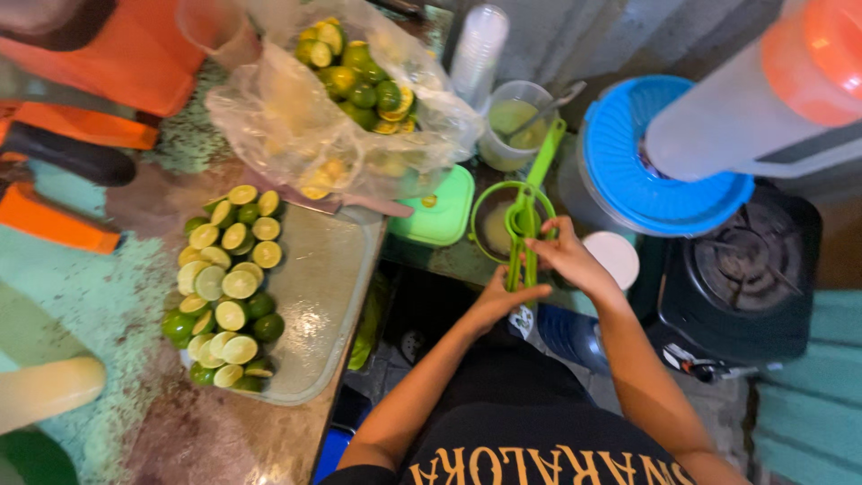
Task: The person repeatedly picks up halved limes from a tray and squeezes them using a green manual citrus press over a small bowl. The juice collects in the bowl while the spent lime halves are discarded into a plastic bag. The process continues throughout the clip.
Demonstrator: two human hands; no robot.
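Observation:
My left hand [499, 299] and my right hand [564, 257] both grip the handles of a green hand squeezer [523, 222], squeezed together. Its head rests over a green-rimmed strainer bowl [486, 199] holding pale juice. To the left, several halved limes [224, 286] lie heaped on a clear cutting tray [325, 296]. A knife [337, 203] lies at the tray's far edge.
A plastic bag of whole and cut limes [355, 85] sits behind the tray. A green lidded box [440, 211], a clear cup with a spoon [514, 126], a stack of cups [476, 49], a blue-lidded bucket [642, 171], a jug [763, 99] and a black stove [745, 269] surround the bowl.

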